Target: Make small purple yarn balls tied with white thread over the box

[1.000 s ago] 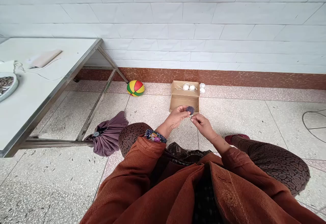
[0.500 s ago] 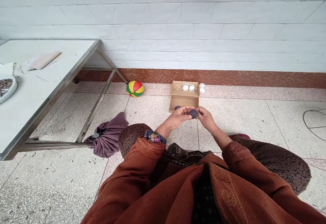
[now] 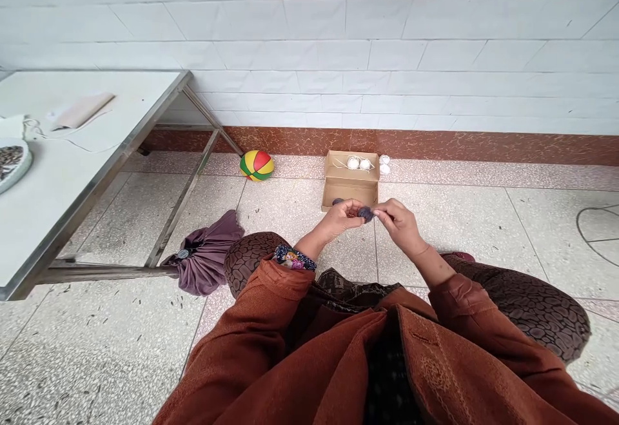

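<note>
My left hand [image 3: 337, 220] is closed around a small dark grey-purple ball of yarn [image 3: 365, 213], held in front of the cardboard box. Coming from the other side, my right hand [image 3: 397, 224] has thumb and forefinger pinched on yarn at the ball's right edge; the strand itself is too fine to make out. Behind my hands the open cardboard box [image 3: 351, 191] stands on the floor. A second dark ball [image 3: 337, 201] lies at its front left, partly hidden by my left hand. White yarn balls [image 3: 353, 163] with loose strands rest in the box's rear part.
White balls [image 3: 385, 164] lie right of the box. Left of it is a red, yellow and green ball [image 3: 257, 166]. A purple cloth bundle [image 3: 209, 254] lies beside a metal-framed table [image 3: 97, 173]. A thin metal ring frame [image 3: 597, 235] is at far right.
My right hand has drawn back slightly to the right and now pinches at the ball's edge. The ball has turned a little in my left hand, which stays in place.
</note>
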### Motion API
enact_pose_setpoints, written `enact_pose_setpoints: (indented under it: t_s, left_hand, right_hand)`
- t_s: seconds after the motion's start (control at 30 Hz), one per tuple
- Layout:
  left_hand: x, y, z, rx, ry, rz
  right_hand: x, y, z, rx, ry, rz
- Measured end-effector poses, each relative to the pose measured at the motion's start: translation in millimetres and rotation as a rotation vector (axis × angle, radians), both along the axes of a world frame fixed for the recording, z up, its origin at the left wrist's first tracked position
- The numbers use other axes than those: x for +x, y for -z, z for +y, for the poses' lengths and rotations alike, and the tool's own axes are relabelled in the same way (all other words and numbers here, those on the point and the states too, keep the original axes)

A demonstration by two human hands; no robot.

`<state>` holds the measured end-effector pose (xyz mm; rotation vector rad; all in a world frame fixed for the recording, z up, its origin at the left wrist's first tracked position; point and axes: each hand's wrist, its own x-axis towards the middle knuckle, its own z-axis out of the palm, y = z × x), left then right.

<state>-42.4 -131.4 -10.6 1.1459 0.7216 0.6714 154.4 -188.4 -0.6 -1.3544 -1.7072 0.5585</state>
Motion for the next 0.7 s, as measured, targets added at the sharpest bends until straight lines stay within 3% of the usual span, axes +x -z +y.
enact_pose_setpoints:
  t_s: [0.07, 0.17, 0.3, 0.4, 0.53, 0.7]
  left_hand:
    - [0, -1.7, -2, -0.018, 0.112, -0.048]
    - [0, -3.6, -6, -0.110, 0.187, -0.152]
    - [-1, -5.0, -8, -0.228, 0.113, -0.225]
    - [-2, -3.0, -7, -0.272, -0.003, -0.266]
    - [-1, 3.8, -2, -0.265, -0.125, -0.248]
    - [-2, 7.2, 0, -0.099, -0.188, -0.035]
  right_hand:
    - [3, 1, 10, 0.004, 0.041, 0.025]
    - [1, 18, 16, -0.069, 0.095, 0.110]
    - [-9, 46, 6, -0.213, 0.071, 0.182]
    - [-15, 54, -6, -0.238, 0.038, 0.162]
    - [-20, 46, -15, -0.207, -0.014, 0.114]
    - [-20, 21, -16, -0.119, -0.107, 0.092]
